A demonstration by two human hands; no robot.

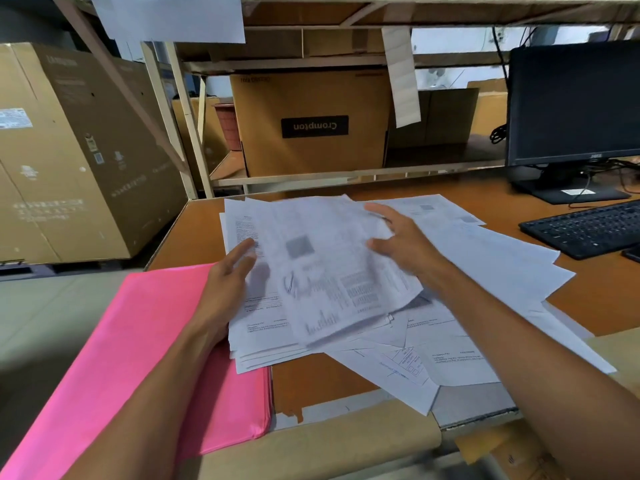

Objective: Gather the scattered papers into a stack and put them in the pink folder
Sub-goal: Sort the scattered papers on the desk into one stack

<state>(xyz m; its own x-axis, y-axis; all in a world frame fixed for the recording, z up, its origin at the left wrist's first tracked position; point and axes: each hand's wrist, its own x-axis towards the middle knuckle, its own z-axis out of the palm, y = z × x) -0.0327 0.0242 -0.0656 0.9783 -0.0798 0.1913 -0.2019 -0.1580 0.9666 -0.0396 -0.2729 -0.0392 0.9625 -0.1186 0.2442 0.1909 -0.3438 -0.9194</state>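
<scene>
Desk [450, 192]: printed papers [311, 271] fanned, overlapping (top sheet blurred).

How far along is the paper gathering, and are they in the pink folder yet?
Partly done. Several sheets are piled into a rough stack, gripped at its left edge by the left hand, with the right hand spread flat on the top sheet. Loose sheets lie fanned over the desk to the right. The pink folder looks closed, the stack's corner overlapping it; squaring up and filing remain.
</scene>
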